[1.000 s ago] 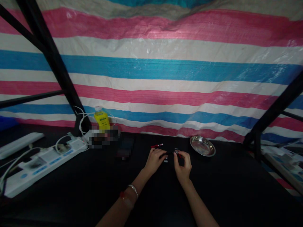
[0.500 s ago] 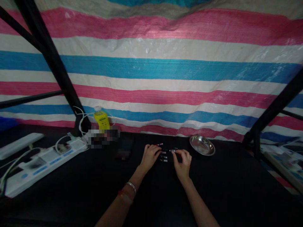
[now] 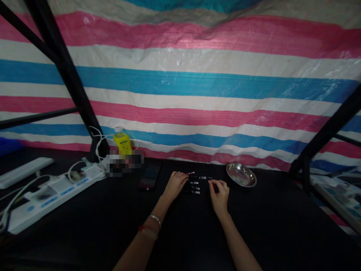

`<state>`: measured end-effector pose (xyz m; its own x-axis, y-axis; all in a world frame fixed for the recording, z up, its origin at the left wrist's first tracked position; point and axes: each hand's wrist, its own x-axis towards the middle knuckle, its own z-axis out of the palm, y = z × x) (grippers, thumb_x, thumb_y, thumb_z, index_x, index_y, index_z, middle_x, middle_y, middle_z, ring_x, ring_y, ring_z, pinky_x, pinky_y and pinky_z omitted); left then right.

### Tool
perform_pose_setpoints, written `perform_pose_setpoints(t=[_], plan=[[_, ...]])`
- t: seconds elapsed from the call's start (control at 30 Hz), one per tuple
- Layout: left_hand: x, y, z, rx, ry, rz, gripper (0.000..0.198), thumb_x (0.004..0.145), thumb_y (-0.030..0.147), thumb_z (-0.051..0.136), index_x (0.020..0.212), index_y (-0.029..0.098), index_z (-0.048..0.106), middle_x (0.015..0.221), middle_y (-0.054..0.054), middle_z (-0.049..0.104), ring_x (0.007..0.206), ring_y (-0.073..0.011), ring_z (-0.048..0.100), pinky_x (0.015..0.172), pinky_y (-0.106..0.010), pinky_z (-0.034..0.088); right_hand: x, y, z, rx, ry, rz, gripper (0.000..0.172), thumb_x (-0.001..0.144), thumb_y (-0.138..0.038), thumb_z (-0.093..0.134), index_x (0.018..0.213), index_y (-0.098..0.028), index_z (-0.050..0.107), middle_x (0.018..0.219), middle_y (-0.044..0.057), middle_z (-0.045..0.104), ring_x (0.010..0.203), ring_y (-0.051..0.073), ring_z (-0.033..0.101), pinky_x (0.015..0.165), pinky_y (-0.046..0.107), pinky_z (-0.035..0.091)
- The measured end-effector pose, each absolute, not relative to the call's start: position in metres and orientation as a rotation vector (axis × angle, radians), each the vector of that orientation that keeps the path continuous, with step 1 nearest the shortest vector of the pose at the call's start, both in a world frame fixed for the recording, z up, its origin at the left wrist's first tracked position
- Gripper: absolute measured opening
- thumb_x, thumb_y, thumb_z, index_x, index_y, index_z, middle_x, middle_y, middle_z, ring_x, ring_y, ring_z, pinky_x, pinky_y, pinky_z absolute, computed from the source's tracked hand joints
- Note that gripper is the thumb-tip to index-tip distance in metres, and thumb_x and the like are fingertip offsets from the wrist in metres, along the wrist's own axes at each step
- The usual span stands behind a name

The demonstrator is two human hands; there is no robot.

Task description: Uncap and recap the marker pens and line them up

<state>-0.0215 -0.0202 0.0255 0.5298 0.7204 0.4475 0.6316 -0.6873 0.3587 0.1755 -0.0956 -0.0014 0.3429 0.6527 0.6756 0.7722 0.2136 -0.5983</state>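
Several small dark pen-like pieces with silvery ends (image 3: 195,192) lie between my hands on the black table (image 3: 180,233). My left hand (image 3: 177,183), fingers bent together, rests at their left, its fingertips beside a red-ended piece (image 3: 191,173); whether it grips anything is too small to tell. To the right, my right hand (image 3: 219,190) has thumb and index finger pinched near the right end of another dark piece (image 3: 202,177). What sits in that pinch, if anything, cannot be made out. A shiny round metal dish (image 3: 241,174) stands beyond my right hand.
A phone (image 3: 149,176) lies left of my left hand. Farther left are a yellow bottle (image 3: 123,143), a white power strip (image 3: 56,195) and cables. Black frame posts (image 3: 67,75) rise on both sides, before a striped sheet (image 3: 197,82).
My right hand has drawn back slightly to the right from the upper dark piece, which now lies uncovered. My left hand has shifted slightly left, away from the pieces.
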Motion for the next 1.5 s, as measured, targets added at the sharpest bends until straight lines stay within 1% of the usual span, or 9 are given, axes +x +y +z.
perform_pose_setpoints(t=[0.1, 0.33, 0.53, 0.73, 1.03, 1.27, 1.5], plan=[[-0.028, -0.017, 0.026, 2.583, 1.227, 0.881, 0.017, 0.089, 0.021, 0.048, 0.096, 0.02, 0.063, 0.094, -0.003, 0.067, 0.089, -0.0169, 0.057, 0.081, -0.033, 0.034, 0.178, -0.096, -0.003, -1.592, -1.452, -0.166, 0.027, 0.088, -0.037, 0.045, 0.083, -0.019, 0.064, 0.083, 0.005, 0.067, 0.091, 0.022, 0.05, 0.079, 0.032, 0.031], [-0.031, -0.016, 0.027, 2.574, 1.353, 0.805, 0.016, 0.088, 0.022, 0.049, 0.091, 0.022, 0.065, 0.093, -0.001, 0.068, 0.089, -0.0176, 0.057, 0.079, -0.034, 0.03, 0.176, -0.098, 0.0, -1.763, -1.587, -0.175, 0.021, 0.087, -0.028, 0.045, 0.083, -0.019, 0.063, 0.088, 0.004, 0.067, 0.096, 0.023, 0.048, 0.078, 0.032, 0.028], [-0.03, -0.015, 0.026, 2.575, 1.39, 0.739, 0.015, 0.087, 0.022, 0.051, 0.089, 0.022, 0.066, 0.092, -0.001, 0.068, 0.09, -0.018, 0.056, 0.079, -0.034, 0.029, 0.174, -0.099, 0.005, -1.847, -1.64, -0.118, 0.021, 0.087, -0.026, 0.044, 0.079, -0.021, 0.063, 0.084, 0.004, 0.067, 0.091, 0.022, 0.05, 0.077, 0.032, 0.028], [-0.031, -0.012, 0.026, 2.434, 1.43, 0.72, 0.013, 0.084, 0.024, 0.055, 0.087, 0.024, 0.068, 0.095, -0.001, 0.067, 0.092, -0.0179, 0.056, 0.077, -0.033, 0.032, 0.173, -0.1, 0.01, -1.874, -1.652, -0.04, 0.02, 0.086, -0.025, 0.045, 0.08, -0.021, 0.063, 0.085, 0.003, 0.067, 0.088, 0.021, 0.05, 0.076, 0.031, 0.029], [-0.036, -0.009, 0.02, 2.334, 1.451, 0.795, 0.017, 0.083, 0.031, 0.055, 0.088, 0.025, 0.07, 0.093, -0.003, 0.064, 0.093, -0.0193, 0.056, 0.081, -0.034, 0.036, 0.174, -0.099, 0.01, -1.873, -1.66, -0.038, 0.019, 0.086, -0.025, 0.045, 0.079, -0.021, 0.063, 0.086, 0.003, 0.066, 0.088, 0.02, 0.05, 0.074, 0.031, 0.03], [-0.044, -0.001, 0.015, 2.322, 1.41, 0.829, 0.014, 0.081, 0.032, 0.058, 0.086, 0.026, 0.07, 0.09, -0.001, 0.061, 0.091, -0.018, 0.055, 0.081, -0.032, 0.04, 0.175, -0.098, 0.007, -1.856, -1.665, -0.053, 0.022, 0.086, -0.027, 0.043, 0.079, -0.021, 0.063, 0.085, 0.005, 0.065, 0.086, 0.021, 0.051, 0.072, 0.031, 0.031], [-0.047, 0.004, 0.007, 2.296, 1.381, 0.812, 0.015, 0.08, 0.031, 0.06, 0.09, 0.027, 0.07, 0.092, -0.002, 0.058, 0.092, -0.0172, 0.054, 0.082, -0.031, 0.041, 0.176, -0.098, 0.005, -1.872, -1.613, -0.085, 0.023, 0.086, -0.027, 0.044, 0.08, -0.02, 0.064, 0.087, 0.006, 0.064, 0.086, 0.02, 0.05, 0.073, 0.031, 0.031]])
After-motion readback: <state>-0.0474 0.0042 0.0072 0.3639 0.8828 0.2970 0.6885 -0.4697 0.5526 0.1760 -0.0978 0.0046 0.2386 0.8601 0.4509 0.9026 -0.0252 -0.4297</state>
